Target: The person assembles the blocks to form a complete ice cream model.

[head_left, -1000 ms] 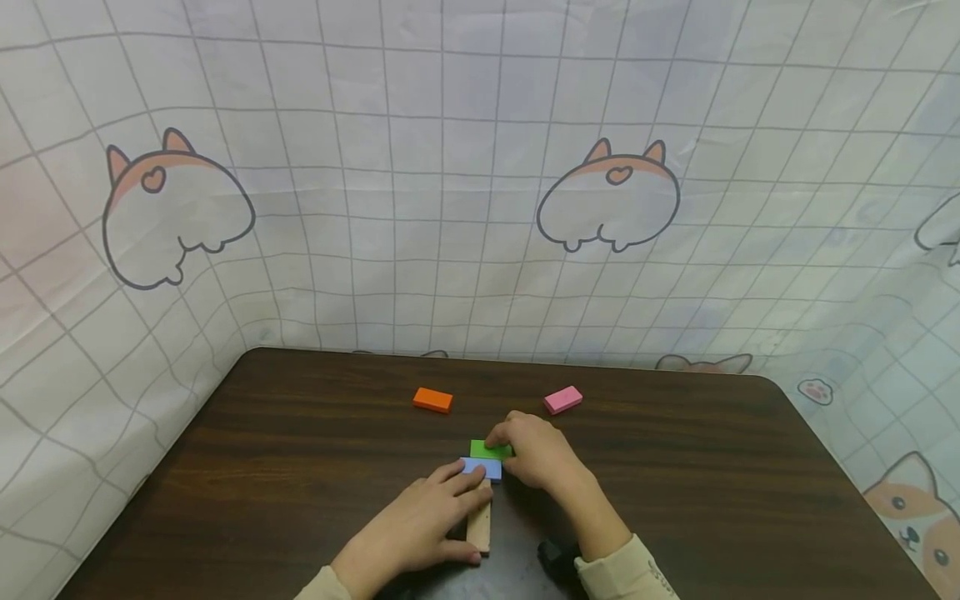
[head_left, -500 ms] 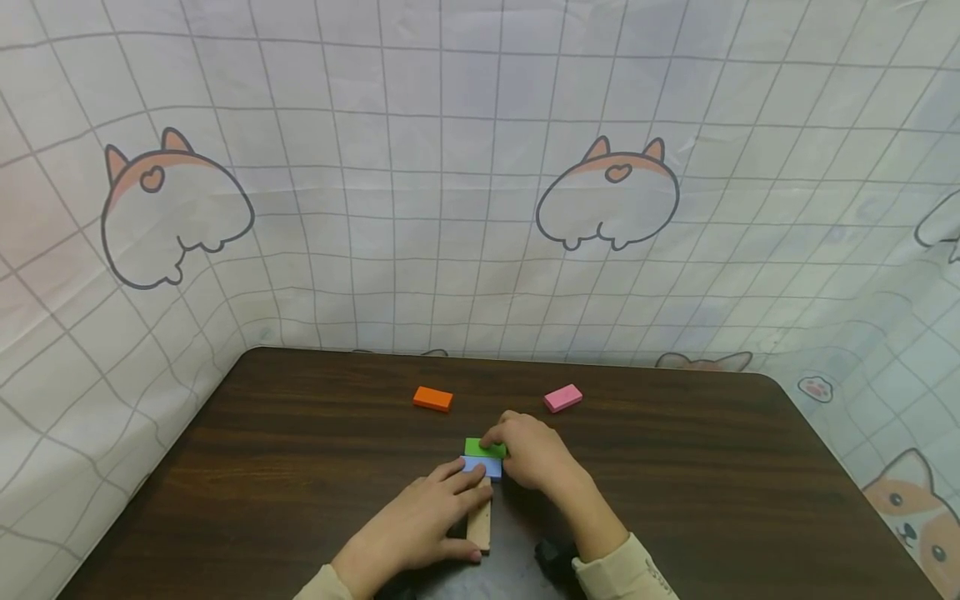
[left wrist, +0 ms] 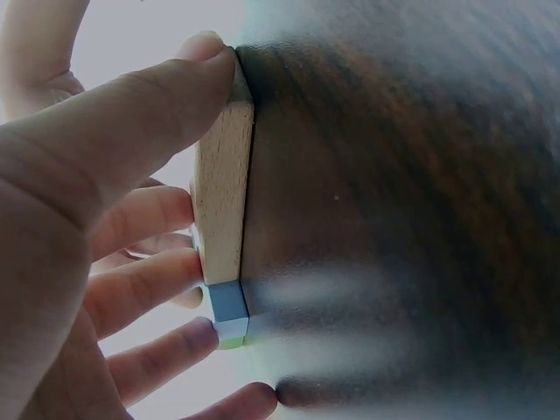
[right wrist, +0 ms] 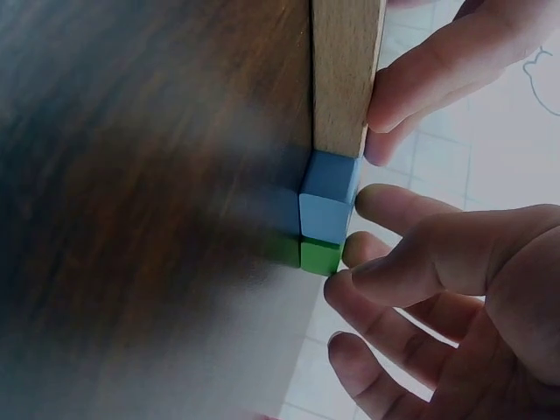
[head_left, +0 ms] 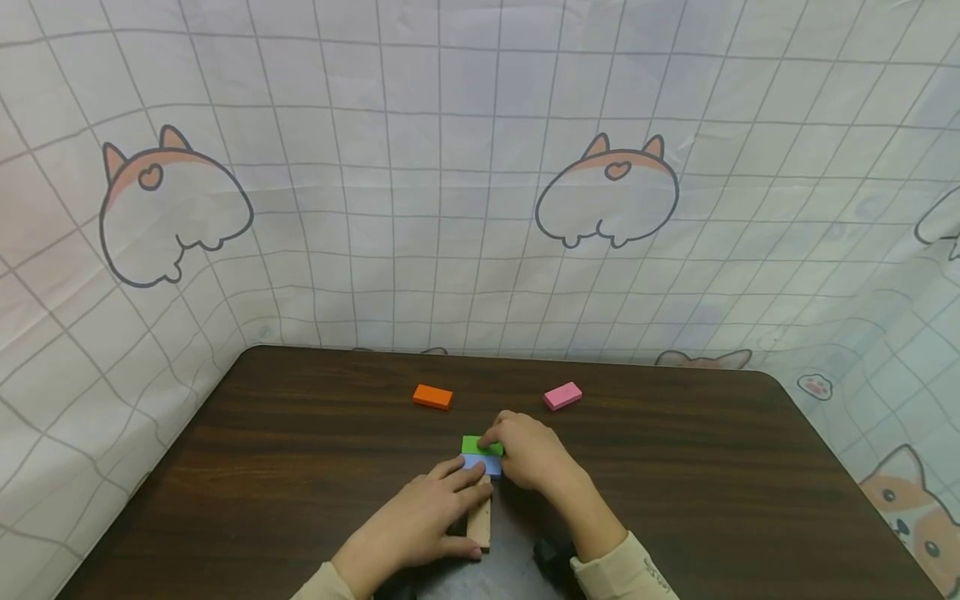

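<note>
A plain wooden block (head_left: pixel 478 532) lies lengthwise on the table, its far end against a light blue block (head_left: pixel 491 467) set crosswise. Beyond the blue one, a green block (head_left: pixel 470 445) lies side by side with it. My left hand (head_left: pixel 420 518) spreads over the plain and blue blocks; its thumb touches the plain block's near end, and fingertips rest on the blocks. My right hand (head_left: pixel 536 454) holds the green block at its right end, index finger on top. In the right wrist view, the ends of the blue block (right wrist: pixel 324 216) and green block (right wrist: pixel 321 255) touch.
An orange block (head_left: pixel 432 397) lies farther back, left of the middle, and a pink block (head_left: pixel 562 396) to its right. The dark wood-grain table (head_left: pixel 675 475) ends at a grid-patterned cloth (head_left: pixel 480 250) behind. A dark object (head_left: pixel 553 558) sits by the right wrist.
My right hand has slid the green block a little to the left, so it lines up more nearly with the blue block. The left hand has stayed put.
</note>
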`<state>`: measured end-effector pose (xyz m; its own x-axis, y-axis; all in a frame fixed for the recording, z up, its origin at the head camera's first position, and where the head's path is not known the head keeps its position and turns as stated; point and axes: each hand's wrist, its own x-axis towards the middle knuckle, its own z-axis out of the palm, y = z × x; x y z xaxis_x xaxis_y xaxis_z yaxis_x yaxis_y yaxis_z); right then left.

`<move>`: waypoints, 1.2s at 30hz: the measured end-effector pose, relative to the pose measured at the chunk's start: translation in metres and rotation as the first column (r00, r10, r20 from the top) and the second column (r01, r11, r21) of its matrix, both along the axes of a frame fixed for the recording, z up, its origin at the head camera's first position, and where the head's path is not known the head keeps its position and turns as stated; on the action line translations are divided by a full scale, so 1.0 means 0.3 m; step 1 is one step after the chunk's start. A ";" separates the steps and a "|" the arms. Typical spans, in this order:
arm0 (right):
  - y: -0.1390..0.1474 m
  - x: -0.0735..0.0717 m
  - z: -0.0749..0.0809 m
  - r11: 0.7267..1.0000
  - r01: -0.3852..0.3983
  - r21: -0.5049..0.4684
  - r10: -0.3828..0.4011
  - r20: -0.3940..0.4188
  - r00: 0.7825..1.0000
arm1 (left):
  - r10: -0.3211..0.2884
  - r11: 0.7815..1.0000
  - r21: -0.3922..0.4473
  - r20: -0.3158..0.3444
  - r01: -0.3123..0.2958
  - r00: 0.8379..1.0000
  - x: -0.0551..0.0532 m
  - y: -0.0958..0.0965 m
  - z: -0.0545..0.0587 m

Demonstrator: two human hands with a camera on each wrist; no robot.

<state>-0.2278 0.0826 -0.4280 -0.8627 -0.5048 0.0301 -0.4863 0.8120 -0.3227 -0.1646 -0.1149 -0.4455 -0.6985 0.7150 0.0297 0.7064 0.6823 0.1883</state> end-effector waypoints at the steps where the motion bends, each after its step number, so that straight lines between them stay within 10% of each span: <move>1: 0.000 -0.001 0.000 1.000 -0.001 0.004 0.001 -0.002 1.000 | 0.000 1.000 0.001 -0.003 0.000 1.000 -0.001 0.000 0.000; 36: -0.003 0.005 0.003 0.999 -0.023 0.028 0.023 -0.005 1.000 | 0.009 1.000 -0.022 0.017 -0.008 1.000 0.003 0.003 0.010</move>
